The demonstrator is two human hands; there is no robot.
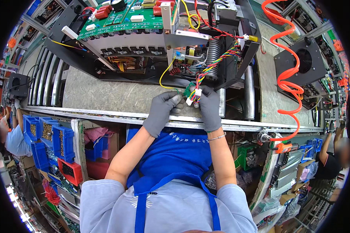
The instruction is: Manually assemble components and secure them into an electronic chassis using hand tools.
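My left hand (163,109), in a grey glove, is closed in a pinch at the end of a thin yellow wire (162,79) that loops down from the machine. My right hand (210,109), gloved alike, grips a small green circuit board (189,89) from its right side. White plugs (189,101) sit at the board, and a twisted bundle of coloured wires (209,70) runs from there up into the black metal chassis (144,80). The fingertips partly hide the board. Both hands are just in front of the open chassis, over the grey work surface (105,93).
A large green board (124,23) tops the chassis. An orange coiled air hose (289,73) hangs at the right, near another black unit (299,58). Metal rollers (46,77) lie left. Blue bins (62,143) and a red bin (70,172) stand lower left. Other people are at both sides.
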